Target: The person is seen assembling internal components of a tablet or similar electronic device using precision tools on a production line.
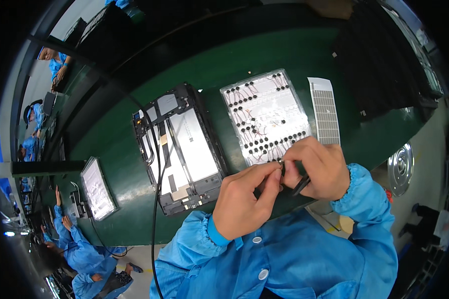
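Note:
My left hand [244, 202] is closed, its thumb and forefinger pinching a small dark part [283, 167]. Against it come the fingertips of my right hand [320, 167], also at this part, while a slim black tool like tweezers [301, 185] is tucked in that hand. Just beyond my fingers lies a clear plastic tray [297, 102] of small black round parts with thin reddish wires. Left of the tray, an opened flat electronic device [189, 144] shows silver battery panels in a black frame. My fingers partly hide the small part.
A white sheet of grid labels [325, 107] lies right of the tray. Dark stacked trays [379, 60] stand at far right. A black cable [157, 199] hangs across the device. Further left lies a clear-wrapped flat pack [99, 189]; co-workers in blue [85, 251] sit beyond.

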